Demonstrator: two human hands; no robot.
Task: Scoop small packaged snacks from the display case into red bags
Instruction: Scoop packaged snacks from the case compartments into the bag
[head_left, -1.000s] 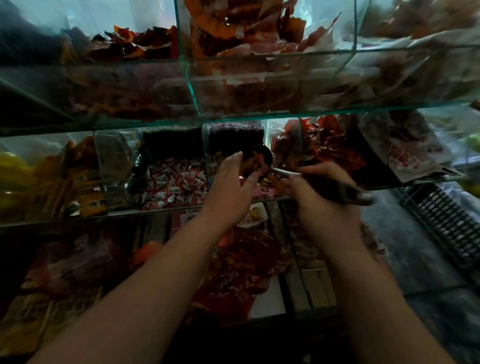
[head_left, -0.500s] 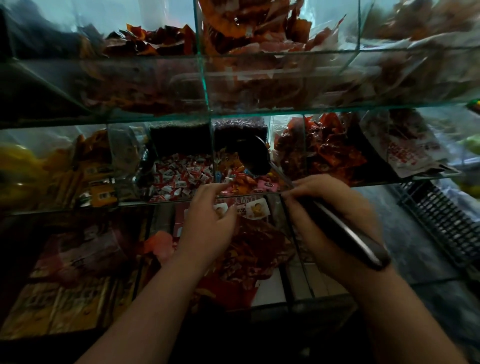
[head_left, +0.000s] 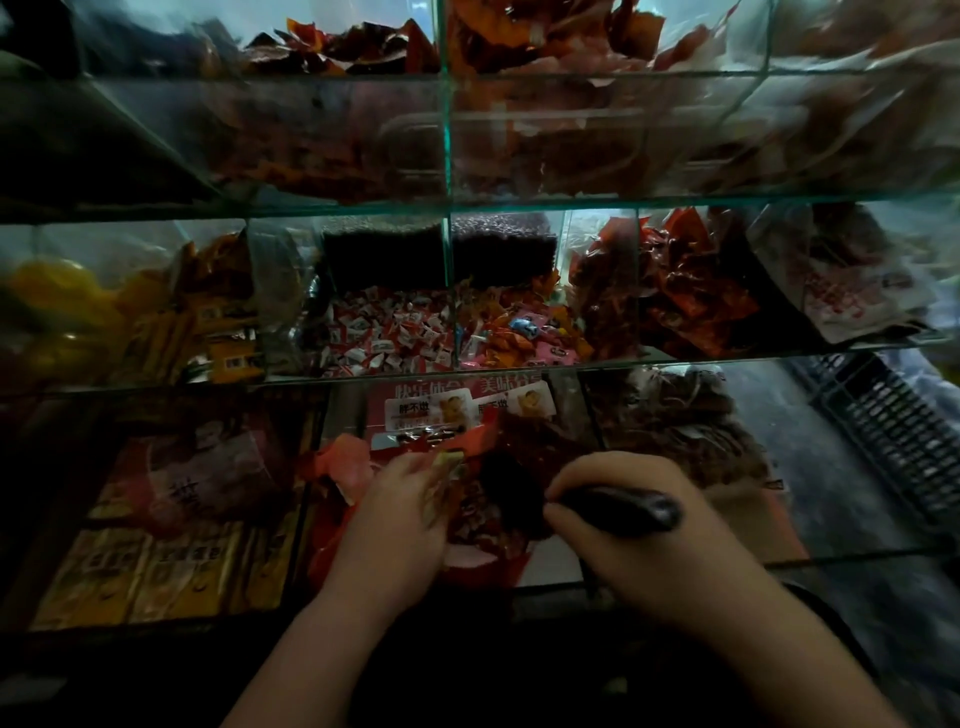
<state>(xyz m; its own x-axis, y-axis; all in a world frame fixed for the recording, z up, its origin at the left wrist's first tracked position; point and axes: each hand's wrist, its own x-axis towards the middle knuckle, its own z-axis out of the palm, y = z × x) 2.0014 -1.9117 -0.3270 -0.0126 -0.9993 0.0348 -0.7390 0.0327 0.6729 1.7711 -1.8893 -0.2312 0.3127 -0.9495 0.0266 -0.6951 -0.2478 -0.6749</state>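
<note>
Small packaged snacks (head_left: 387, 332) fill the glass display case (head_left: 447, 156), whose three tiers we see split into compartments: white-and-red sweets in one middle bin, orange packets (head_left: 519, 332) in the next. Below them, one red bag (head_left: 483, 569) holds dark red packets. Our left hand (head_left: 400, 519) grips its rim, and our right hand (head_left: 628, 551) wraps one black scoop (head_left: 618, 506), its bowl dim over the bag's mouth. The top bins are blurred.
</note>
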